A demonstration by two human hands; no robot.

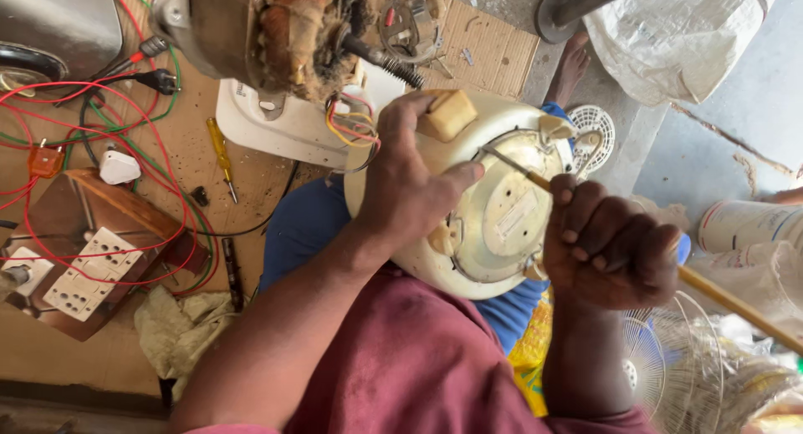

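Cream plastic appliance base [493, 225], underside up, is gripped at its rim by the left hand [410, 183], while the right hand [611, 250] clenches a screwdriver [510, 165] against it.

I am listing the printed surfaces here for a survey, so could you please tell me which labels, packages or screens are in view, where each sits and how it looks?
Label: small pale rectangle on the metal underside of the cream round appliance base, between the left hand and right hand.
Package: white cylindrical pack with coloured stripes, at the right edge.
Screens: none.
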